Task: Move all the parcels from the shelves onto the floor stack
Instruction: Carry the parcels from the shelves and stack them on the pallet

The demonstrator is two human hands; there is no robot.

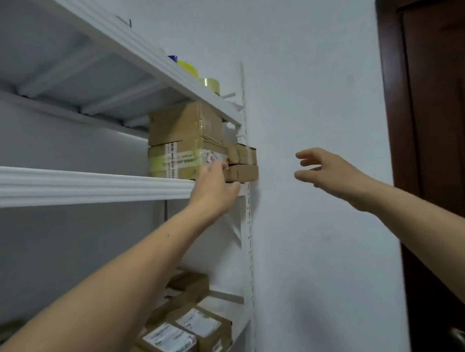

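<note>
Obs: taped parcel (181, 162) is sitting at R end of shelf (90, 184), long axis unclear, w/ left grip (215, 182) touching its front R corner, fingers loose, not closing, while right grip (326, 170) is hovering wide & empty well R of it.

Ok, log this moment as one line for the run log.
stage: reaching | left hand: touching taped parcel on middle shelf | right hand: open, midair, empty | lower-shelf parcels: untouched

Yellow tape rolls (188, 67) sit left of a dark door (439, 108).
</note>
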